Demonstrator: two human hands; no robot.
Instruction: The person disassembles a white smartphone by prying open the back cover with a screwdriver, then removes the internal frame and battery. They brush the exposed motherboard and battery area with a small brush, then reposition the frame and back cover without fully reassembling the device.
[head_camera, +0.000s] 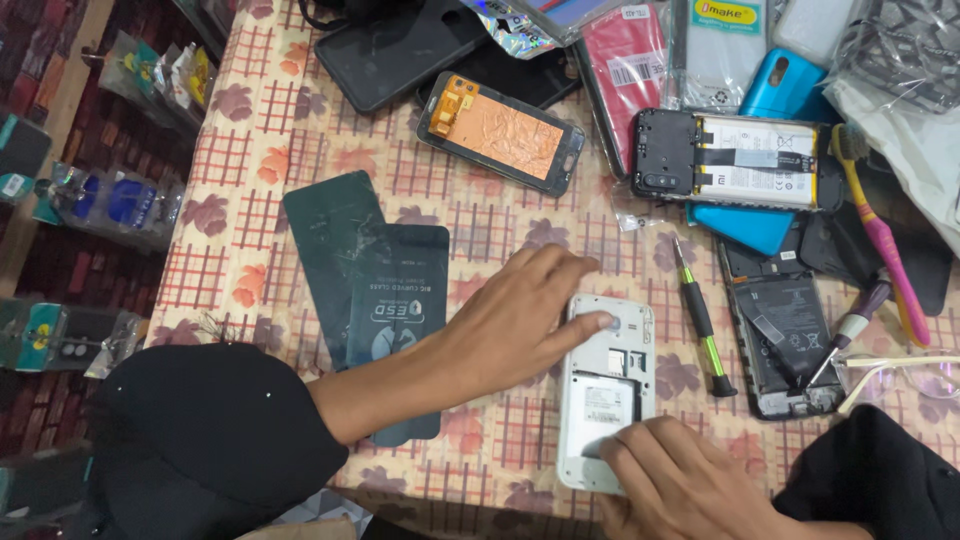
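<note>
A white phone (606, 385) lies face down with its back cover off, near the table's front edge. My left hand (515, 325) rests over its upper left corner, fingertip pressing near the camera area. My right hand (675, 480) presses on the phone's lower end, fingers curled on the frame. Neither hand lifts the phone off the table. Just right of the phone lies a green-and-black screwdriver (703, 320).
Two dark flat packets (370, 280) lie left of my left hand. An opened phone with orange foil (503, 131), another showing its battery (735, 160), a dismantled black phone (785, 335), a pink toothbrush (885, 240), glasses (900, 375) and cases crowd the checked tablecloth (240, 200).
</note>
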